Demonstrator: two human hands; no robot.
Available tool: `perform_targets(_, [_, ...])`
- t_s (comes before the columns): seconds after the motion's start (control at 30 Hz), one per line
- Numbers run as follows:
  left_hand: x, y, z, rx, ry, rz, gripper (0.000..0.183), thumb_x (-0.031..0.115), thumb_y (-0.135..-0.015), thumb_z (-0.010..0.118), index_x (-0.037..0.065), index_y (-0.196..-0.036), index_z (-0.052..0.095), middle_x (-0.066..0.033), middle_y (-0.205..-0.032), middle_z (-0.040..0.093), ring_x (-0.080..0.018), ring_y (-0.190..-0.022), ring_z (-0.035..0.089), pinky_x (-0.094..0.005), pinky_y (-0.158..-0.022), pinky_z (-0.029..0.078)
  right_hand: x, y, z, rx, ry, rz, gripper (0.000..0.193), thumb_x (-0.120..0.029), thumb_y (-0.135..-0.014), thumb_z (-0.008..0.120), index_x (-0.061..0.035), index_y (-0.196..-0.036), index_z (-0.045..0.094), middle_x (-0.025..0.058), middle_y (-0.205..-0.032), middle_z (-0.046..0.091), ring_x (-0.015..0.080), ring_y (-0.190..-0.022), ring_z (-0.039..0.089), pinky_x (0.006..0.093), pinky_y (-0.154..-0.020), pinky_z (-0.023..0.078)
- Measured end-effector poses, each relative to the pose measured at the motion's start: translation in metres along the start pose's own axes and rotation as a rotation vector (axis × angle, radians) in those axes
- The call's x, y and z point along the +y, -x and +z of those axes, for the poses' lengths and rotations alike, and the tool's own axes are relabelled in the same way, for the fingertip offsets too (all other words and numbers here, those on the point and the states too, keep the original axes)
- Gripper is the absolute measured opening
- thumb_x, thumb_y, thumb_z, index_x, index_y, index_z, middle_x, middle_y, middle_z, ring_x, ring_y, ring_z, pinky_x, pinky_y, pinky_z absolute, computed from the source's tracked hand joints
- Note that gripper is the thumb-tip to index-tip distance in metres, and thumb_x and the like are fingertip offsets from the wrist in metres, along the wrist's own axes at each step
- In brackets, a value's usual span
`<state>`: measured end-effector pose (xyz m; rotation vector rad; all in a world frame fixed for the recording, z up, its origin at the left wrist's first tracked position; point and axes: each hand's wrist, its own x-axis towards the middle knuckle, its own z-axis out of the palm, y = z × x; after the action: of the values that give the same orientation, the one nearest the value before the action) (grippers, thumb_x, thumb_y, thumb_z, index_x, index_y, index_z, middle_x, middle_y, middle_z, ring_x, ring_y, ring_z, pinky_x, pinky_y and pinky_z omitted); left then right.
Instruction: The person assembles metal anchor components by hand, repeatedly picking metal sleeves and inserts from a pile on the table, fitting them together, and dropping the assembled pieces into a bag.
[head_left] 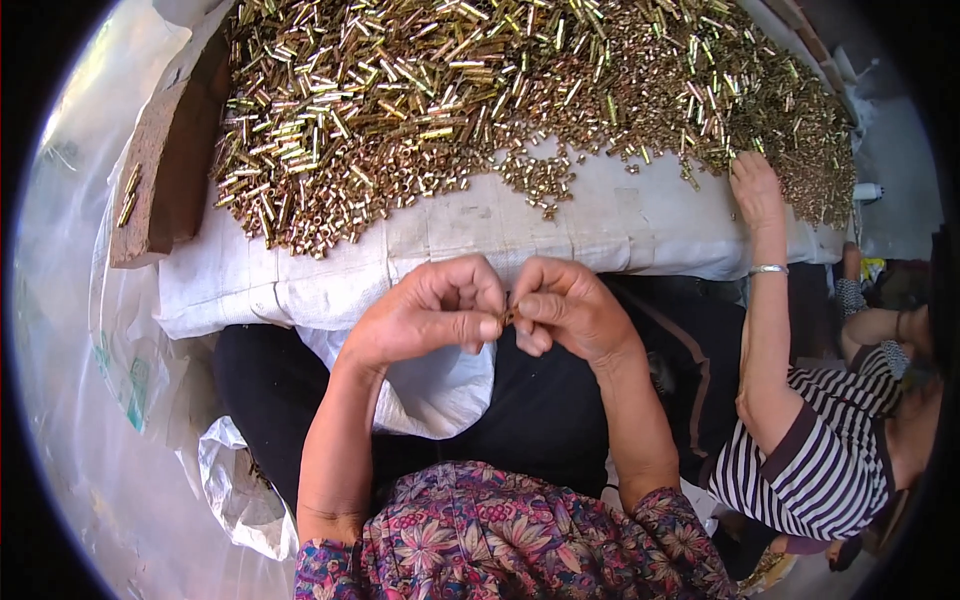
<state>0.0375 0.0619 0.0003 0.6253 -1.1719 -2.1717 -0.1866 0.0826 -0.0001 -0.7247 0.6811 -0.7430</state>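
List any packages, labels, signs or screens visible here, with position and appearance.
White woven sack: spread flat under the brass pile, middle of view.
Clear plastic bag: far left, crumpled, with faint green printing.
White bag: below the left hand, crumpled.
No signs or screens.

Glossy brass-coloured metal tubes [520, 80] on matt white woven cloth [560, 220]
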Motion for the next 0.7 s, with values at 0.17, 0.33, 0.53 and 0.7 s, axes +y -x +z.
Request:
perform_targets(0.17, [-0.008,0.002,-0.004,-0.045,0.020,-0.023,0.014,0.010,-0.086,0.072,0.006,-0.091,0.059,0.0021,-0.077,0.059,-0.0065,-0.065,0.054,-0.0208,-0.060,0.045,0.001,0.003,0.010,-0.012,0.150,-0.109,0.016,-0.015,-0.094,0.063,-0.0005,-0.089,0.057,0.0041,-0.070,0.058,0.0102,-0.056,0.055,0.0262,-0.053,0.048])
perform_targets(0.33, [0.002,0.001,-0.004,-0.031,0.002,-0.057,0.013,0.009,-0.087,0.071,0.005,-0.092,0.060,0.0025,-0.077,0.060,-0.0057,-0.066,0.054,-0.0203,-0.062,0.045,0.005,0.002,0.009,0.001,-0.004,-0.050,0.016,-0.015,-0.095,0.062,-0.0007,-0.089,0.058,0.0046,-0.073,0.060,0.0091,-0.059,0.056,0.0247,-0.056,0.048])
perform_targets(0.53, [0.020,-0.021,-0.016,0.237,-0.478,0.031,0.016,0.009,-0.086,0.069,0.003,-0.098,0.061,-0.0018,-0.075,0.061,-0.0090,-0.066,0.056,-0.0241,-0.062,0.048,-0.002,0.005,0.017,-0.093,0.489,0.030,0.019,-0.017,-0.096,0.062,0.0005,-0.101,0.064,0.0036,-0.079,0.065,0.0078,-0.065,0.059,0.0225,-0.061,0.048])
perform_targets(0.7, [0.018,-0.074,-0.013,0.576,-1.398,0.396,0.016,0.008,-0.084,0.060,0.002,-0.099,0.061,-0.0155,-0.089,0.061,-0.0368,-0.074,0.063,-0.0434,-0.066,0.051,-0.025,-0.007,-0.015,0.269,0.764,-0.234,0.013,-0.014,-0.095,0.061,-0.0010,-0.093,0.064,-0.0005,-0.074,0.061,0.0051,-0.063,0.054,0.0208,-0.059,0.045])
